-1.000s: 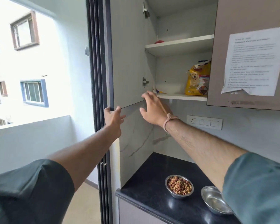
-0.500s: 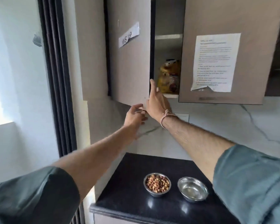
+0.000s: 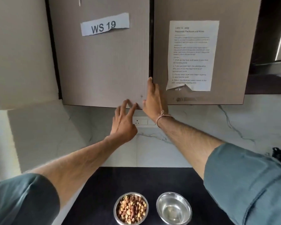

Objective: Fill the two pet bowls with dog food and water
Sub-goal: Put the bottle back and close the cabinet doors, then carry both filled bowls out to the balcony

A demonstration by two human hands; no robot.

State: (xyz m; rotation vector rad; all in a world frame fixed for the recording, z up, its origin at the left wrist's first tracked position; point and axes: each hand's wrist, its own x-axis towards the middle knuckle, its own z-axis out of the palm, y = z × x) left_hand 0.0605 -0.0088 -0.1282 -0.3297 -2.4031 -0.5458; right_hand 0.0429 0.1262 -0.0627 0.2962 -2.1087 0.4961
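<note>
Two bowls stand side by side on the worktop (image 3: 104, 184), near its front edge: the food bowl (image 3: 115, 208) on the left, the second bowl (image 3: 158, 207) just beside it on the right, not touching. On the wall behind and above hang the left cupboard door (image 3: 104, 65) and the right cupboard door (image 3: 230, 54), edge to edge. A label (image 3: 104, 25) is on the left door, a printed sheet (image 3: 191, 56) on the right. Of the two hands, the left hand (image 3: 125, 124) touches the left door's bottom edge; the right hand (image 3: 154, 101) lies over the seam. A socket plate (image 3: 143, 122) sits on the wall under the doors.

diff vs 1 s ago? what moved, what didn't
The left cabinet door swung from wide open to shut, hiding the dog food bag. The right hand now lies flat on its inner edge, the left hand fingertips at its bottom edge. Kibble bowl and steel bowl unmoved on the counter.
</note>
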